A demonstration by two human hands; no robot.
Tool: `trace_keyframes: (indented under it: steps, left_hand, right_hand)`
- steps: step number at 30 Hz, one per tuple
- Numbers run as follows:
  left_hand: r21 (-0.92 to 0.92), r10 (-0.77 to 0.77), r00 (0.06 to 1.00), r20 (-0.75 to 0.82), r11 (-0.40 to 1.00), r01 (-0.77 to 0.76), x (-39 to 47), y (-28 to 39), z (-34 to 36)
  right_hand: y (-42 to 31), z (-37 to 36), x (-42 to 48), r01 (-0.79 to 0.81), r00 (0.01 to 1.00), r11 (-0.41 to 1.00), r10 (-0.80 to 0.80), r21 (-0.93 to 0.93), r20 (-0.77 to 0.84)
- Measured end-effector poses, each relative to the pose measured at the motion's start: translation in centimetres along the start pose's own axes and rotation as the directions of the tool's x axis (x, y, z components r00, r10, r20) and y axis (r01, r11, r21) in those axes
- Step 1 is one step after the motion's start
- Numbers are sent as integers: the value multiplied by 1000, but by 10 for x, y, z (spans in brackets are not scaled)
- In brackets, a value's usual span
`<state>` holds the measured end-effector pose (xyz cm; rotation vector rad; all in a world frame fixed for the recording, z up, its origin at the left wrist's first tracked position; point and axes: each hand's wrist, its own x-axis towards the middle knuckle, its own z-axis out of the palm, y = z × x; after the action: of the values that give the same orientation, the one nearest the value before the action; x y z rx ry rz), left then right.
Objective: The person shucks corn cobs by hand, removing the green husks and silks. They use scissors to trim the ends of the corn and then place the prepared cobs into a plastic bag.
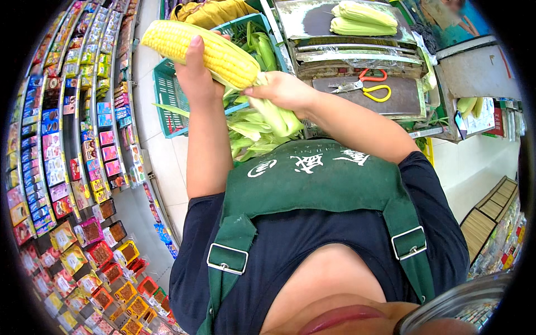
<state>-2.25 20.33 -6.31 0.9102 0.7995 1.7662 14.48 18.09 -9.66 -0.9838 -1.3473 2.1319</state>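
An ear of corn (222, 58) with bare yellow kernels lies across my left hand (199, 75), which grips it with the thumb on top. Some pale husk still runs along its far side. At its base, my right hand (284, 92) is closed around the bunched green husk (274, 117), which hangs toward my apron. Below both hands is a heap of loose husks (251, 130). Behind them stands a teal plastic crate (171, 115) holding green husks or ears; my left hand and forearm hide part of it.
Scissors (368, 86) with red and yellow handles lie on a dark board (335, 102) to the right. Husked-looking pale ears (364, 21) rest on a worn metal surface (297, 21) beyond. Shelves of packaged snacks (79, 104) line the left. A person's arm shows at top right.
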Motion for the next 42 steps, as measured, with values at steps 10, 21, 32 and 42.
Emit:
trace_keyframes:
  steps: [10,21,32,42]
  left_hand:
    - [-464,-358,886,-295,864,195,82,-91,-213]
    - [-270,-338,917,-212,922,277,2,-58,22]
    - [-367,-330,869,-368,911,190,42,-86,81]
    - [-517,-385,915,-123,811,272,18,-78,71]
  right_hand:
    - [-5,3,-69,519,833,217,-347,-827,432]
    - [-25,-75,-54,301,892,733,-443,-610,-92]
    - [-29,-143,-87,731,654,282,-548,-621,521]
    - [25,-244,-101,180,940,57,-303,-982,155]
